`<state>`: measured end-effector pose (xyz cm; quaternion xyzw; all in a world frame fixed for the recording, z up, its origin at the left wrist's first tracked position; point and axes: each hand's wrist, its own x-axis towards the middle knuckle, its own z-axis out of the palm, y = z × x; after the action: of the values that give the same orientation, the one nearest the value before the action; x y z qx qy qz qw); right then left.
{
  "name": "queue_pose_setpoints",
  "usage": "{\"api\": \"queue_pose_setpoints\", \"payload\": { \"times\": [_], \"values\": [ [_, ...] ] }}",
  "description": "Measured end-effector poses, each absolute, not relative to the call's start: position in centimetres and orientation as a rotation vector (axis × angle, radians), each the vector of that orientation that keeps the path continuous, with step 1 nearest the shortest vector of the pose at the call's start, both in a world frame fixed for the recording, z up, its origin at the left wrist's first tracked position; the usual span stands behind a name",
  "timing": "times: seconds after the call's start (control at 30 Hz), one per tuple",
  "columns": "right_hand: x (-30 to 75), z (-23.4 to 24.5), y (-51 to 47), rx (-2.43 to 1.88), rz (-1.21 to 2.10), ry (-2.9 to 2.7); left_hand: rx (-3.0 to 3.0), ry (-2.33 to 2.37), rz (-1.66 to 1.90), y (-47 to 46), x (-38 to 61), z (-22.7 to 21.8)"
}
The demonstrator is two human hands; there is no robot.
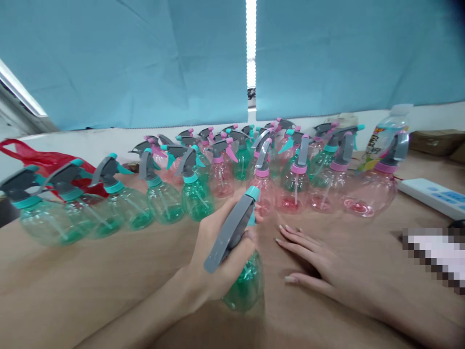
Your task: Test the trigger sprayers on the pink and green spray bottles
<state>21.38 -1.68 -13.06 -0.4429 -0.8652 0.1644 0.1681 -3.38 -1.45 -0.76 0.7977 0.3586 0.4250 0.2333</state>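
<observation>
My left hand (218,247) is wrapped round the neck of a green spray bottle (245,283) with a grey trigger head, which stands on the wooden table (109,281) in front of me. My right hand (319,264) lies flat on the table just right of that bottle, fingers stretched out, holding nothing. Behind both hands stand several green spray bottles (163,198) on the left and several pink spray bottles (327,189) on the right, packed in rows.
A red plastic bag (39,160) lies at the far left behind the bottles. A labelled drink bottle (385,135) stands at the back right, a white power strip (432,196) lies to the right, and blue curtains (145,63) hang behind.
</observation>
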Motion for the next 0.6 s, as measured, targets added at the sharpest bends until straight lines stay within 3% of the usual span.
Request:
{"api": "queue_pose_setpoints", "payload": {
  "times": [0.6],
  "values": [
    [19.0,-9.6,-4.4,-1.229,0.624,-2.336,2.027,1.116,1.233,-2.3,-2.8,-1.7]
  ]
}}
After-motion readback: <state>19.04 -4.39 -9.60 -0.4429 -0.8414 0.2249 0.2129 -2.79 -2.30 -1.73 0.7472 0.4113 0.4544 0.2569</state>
